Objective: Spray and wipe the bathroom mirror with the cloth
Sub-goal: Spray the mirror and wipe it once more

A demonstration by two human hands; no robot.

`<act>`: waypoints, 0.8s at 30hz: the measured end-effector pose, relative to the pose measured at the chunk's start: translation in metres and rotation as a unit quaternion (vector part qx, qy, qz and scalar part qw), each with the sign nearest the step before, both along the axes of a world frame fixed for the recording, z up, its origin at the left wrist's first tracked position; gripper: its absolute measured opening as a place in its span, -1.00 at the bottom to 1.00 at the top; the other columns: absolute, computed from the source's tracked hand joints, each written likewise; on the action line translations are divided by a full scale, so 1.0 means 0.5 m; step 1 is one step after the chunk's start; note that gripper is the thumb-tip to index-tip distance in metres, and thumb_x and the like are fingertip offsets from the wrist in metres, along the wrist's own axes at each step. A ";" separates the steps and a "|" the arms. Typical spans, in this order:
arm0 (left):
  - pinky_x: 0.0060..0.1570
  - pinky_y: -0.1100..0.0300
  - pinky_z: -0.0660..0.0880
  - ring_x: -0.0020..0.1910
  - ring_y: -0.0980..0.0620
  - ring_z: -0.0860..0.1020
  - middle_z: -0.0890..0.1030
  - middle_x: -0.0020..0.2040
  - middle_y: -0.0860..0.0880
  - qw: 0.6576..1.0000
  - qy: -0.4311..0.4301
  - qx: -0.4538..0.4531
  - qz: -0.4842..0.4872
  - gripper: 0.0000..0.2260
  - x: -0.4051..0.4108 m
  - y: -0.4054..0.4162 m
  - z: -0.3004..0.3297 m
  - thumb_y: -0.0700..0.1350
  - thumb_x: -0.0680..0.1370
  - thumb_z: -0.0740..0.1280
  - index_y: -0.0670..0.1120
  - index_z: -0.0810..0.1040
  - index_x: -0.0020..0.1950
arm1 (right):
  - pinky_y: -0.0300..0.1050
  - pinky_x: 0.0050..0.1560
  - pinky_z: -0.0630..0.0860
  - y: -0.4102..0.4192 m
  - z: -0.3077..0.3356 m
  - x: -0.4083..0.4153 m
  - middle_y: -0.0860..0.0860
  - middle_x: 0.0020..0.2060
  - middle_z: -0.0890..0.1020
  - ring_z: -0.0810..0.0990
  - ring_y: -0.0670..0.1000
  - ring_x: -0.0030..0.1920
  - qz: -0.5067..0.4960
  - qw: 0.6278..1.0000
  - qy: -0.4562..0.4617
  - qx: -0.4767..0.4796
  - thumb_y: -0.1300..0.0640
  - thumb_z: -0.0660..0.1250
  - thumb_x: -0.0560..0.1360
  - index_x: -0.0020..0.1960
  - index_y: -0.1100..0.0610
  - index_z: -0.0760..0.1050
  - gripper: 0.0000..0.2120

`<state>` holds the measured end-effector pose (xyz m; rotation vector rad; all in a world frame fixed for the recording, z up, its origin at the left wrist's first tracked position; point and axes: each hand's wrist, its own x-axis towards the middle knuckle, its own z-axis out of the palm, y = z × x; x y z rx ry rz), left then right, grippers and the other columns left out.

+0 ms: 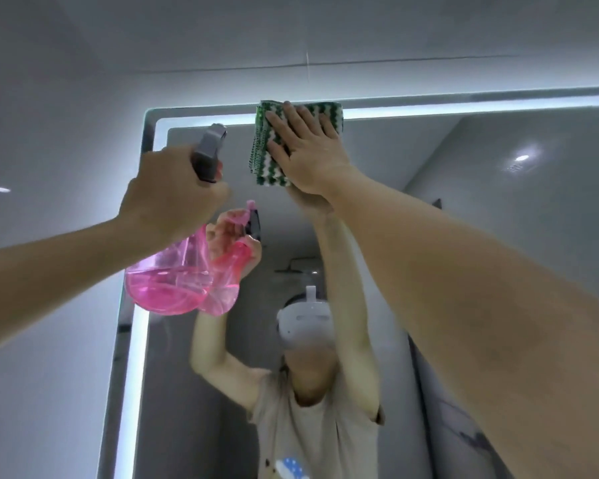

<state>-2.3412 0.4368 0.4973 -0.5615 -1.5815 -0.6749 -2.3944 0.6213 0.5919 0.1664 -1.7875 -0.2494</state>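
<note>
Under your right hand the cloth shows green and white zigzag stripes. Your left hand grips a clear pink spray bottle, grey trigger head just above your knuckles.

My right hand sits top centre of frame, flat on the cloth, which lies against the mirror right under its top edge. My left hand is left of that and a bit lower, gripping the spray bottle by the neck, bottle body hanging below the hand, in front of the mirror's left edge.
</note>
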 end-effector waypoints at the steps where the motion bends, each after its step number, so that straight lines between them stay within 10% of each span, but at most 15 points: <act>1: -0.39 0.22 0.32 -0.44 0.03 0.41 0.46 -0.46 -0.06 1.000 0.001 -0.004 -0.003 -0.79 0.003 0.014 0.000 -0.19 0.42 0.34 -0.09 0.41 -0.40 | 0.01 0.49 -0.28 0.018 0.000 0.003 -0.03 0.54 -0.14 -0.20 -0.02 0.52 -0.001 1.000 0.001 -0.006 -0.15 -0.17 0.64 0.55 -0.07 -0.17 -0.48; 20: -0.43 0.22 0.24 -0.47 0.05 0.34 0.39 -0.50 0.01 0.994 -0.084 0.027 -0.065 -0.85 0.048 0.126 -0.197 -0.21 0.38 0.34 -0.09 0.46 -0.39 | 0.02 0.45 -0.35 0.078 -0.323 0.016 -0.01 0.54 -0.15 -0.21 0.01 0.52 -0.017 0.999 -0.008 0.028 -0.11 -0.19 0.64 0.54 -0.06 -0.21 -0.50; 24: -0.37 0.23 0.34 -0.36 0.02 0.45 0.55 -0.36 -0.04 0.991 -0.104 0.026 -0.077 -0.87 0.061 0.118 -0.321 -0.17 0.38 0.37 -0.17 0.61 -0.12 | 0.08 0.47 -0.09 0.099 -0.483 0.004 0.08 0.50 0.18 0.12 0.09 0.50 0.004 0.997 0.051 0.066 -0.10 -0.07 0.62 0.52 0.02 0.15 -0.51</act>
